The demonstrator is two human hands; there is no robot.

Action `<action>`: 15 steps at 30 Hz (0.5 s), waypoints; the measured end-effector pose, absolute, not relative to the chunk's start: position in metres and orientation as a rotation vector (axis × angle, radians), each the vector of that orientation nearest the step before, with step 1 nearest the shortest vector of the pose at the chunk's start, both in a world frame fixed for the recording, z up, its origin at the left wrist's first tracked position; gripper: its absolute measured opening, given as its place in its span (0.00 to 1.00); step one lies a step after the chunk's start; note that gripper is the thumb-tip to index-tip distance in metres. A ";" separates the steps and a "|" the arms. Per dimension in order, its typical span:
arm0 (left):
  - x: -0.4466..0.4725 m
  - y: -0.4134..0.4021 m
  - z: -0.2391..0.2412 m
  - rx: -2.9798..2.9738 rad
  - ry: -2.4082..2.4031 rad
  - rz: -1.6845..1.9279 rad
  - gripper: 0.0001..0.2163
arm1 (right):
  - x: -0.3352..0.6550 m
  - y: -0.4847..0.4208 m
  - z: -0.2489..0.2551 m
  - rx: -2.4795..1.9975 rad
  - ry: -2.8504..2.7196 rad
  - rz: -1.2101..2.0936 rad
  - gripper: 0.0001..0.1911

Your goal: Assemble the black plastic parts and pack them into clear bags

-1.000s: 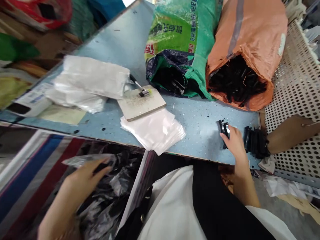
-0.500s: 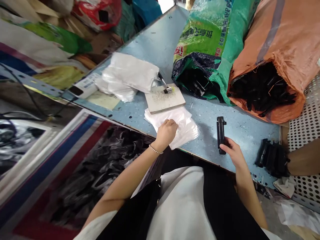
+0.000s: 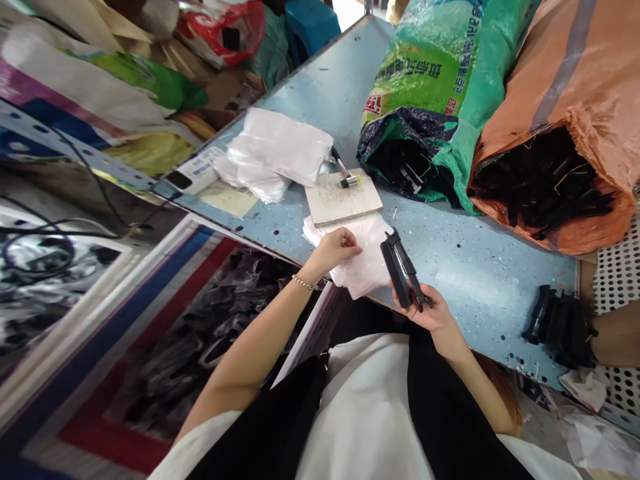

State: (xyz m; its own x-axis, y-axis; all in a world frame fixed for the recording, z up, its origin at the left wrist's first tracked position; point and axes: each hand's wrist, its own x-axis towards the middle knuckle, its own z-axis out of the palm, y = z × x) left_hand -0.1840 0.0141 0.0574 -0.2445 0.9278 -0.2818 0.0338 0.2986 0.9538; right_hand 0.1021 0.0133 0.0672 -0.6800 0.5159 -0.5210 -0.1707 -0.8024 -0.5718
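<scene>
My right hand [image 3: 425, 307] grips the lower end of a long black plastic part [image 3: 399, 267], two parallel bars with a forked end, tilted over the right edge of a stack of clear plastic bags [image 3: 367, 270]. To its left, my left hand [image 3: 339, 249] is over the same stack, thumb and fingers pinched together at a thin plastic bag; how much of it they hold is hard to see. Just behind the stack lies a whitish board [image 3: 345, 207] carrying a small hammer-like tool [image 3: 345, 170] with a black handle and metal head.
More clear bags [image 3: 285, 143] lie at the left on the blue table [image 3: 450, 240]. A green sack [image 3: 425, 80] and an orange sack [image 3: 560, 93], both holding black parts, lie at the back right. Black parts [image 3: 560, 327] sit at the right edge near another person's arm [image 3: 617, 333].
My right hand has brought the black part left and towards the bags, turning it so both bars show. My left hand's fingers have shifted slightly on the stack. The view has swung a little left.
</scene>
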 end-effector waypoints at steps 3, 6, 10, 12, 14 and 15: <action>-0.184 0.013 0.057 0.859 1.482 1.089 0.15 | 0.112 0.015 0.068 -1.006 -0.611 2.467 0.19; -0.182 0.013 0.055 0.885 1.522 1.118 0.15 | 0.114 0.013 0.068 -0.978 -0.576 2.497 0.19; -0.179 0.012 0.052 1.036 1.644 1.139 0.10 | 0.100 0.008 0.063 -0.920 -0.486 2.620 0.19; -0.181 0.011 0.051 1.242 1.752 1.129 0.04 | 0.087 0.009 0.057 -0.894 -0.471 2.721 0.22; -0.183 0.009 0.052 1.562 1.854 1.069 0.07 | 0.074 0.012 0.050 -0.876 -0.477 2.784 0.26; -0.183 0.007 0.053 1.728 1.881 1.022 0.11 | 0.069 0.014 0.047 -0.863 -0.492 2.791 0.28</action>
